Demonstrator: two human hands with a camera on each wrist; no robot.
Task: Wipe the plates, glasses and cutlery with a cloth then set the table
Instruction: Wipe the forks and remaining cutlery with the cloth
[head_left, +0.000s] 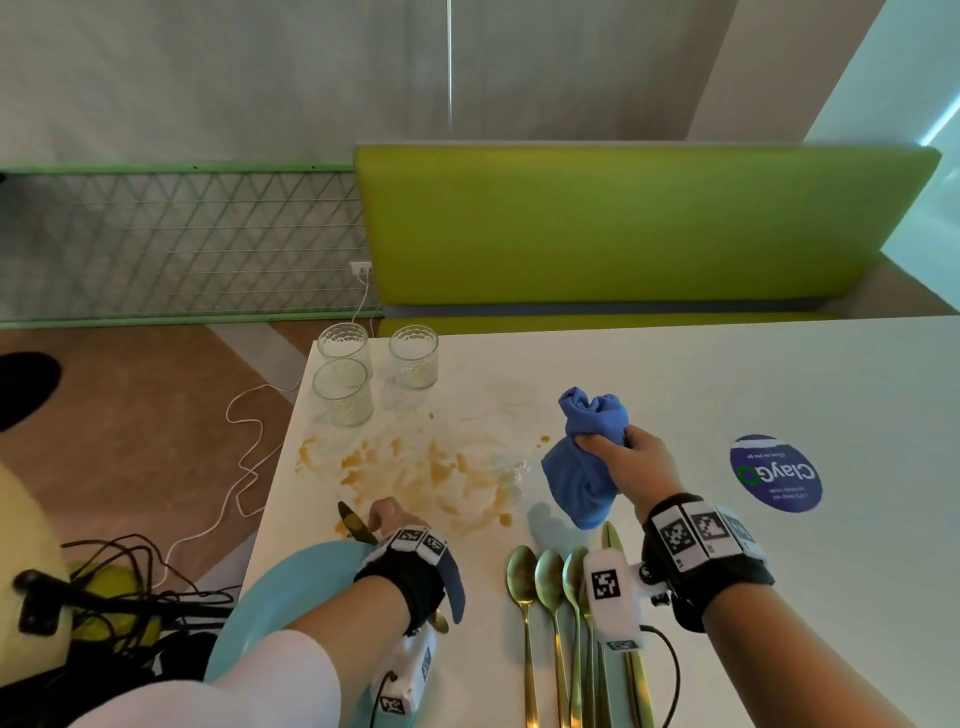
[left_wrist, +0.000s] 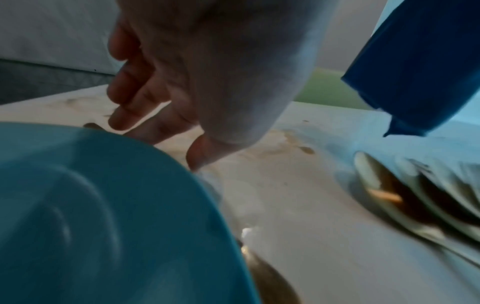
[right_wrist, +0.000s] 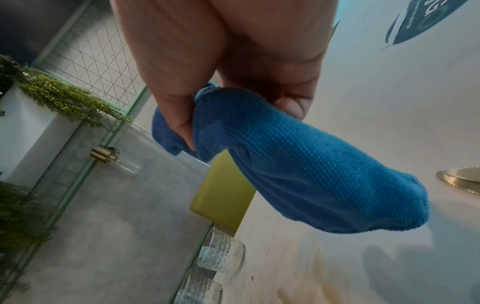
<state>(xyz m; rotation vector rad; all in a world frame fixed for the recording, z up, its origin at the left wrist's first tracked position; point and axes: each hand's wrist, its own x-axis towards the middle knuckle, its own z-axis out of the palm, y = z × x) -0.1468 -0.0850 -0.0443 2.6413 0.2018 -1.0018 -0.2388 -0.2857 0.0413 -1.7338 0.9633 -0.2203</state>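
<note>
My right hand (head_left: 608, 441) grips a bunched blue cloth (head_left: 582, 467) a little above the white table (head_left: 727, 379); in the right wrist view, thumb and fingers pinch the cloth (right_wrist: 311, 174). My left hand (head_left: 382, 517) reaches past the far rim of a light blue plate (head_left: 291, 597), fingers loosely straight, next to a stained gold knife (head_left: 353, 522). Whether they touch it is unclear. In the left wrist view, the hand (left_wrist: 155, 139) holds nothing and its thumb is beside the plate (left_wrist: 103, 205). Three gold spoons (head_left: 522, 571) and more cutlery lie near the front edge. Three glasses (head_left: 343, 392) stand far left.
Yellow-brown smears (head_left: 415, 467) cover the table between the glasses and the plate. A round blue sticker (head_left: 776, 473) is on the right. A green bench (head_left: 623, 223) stands behind the table. Cables (head_left: 130, 587) lie on the floor to the left. Another spoon (left_wrist: 267, 277) lies beside the plate.
</note>
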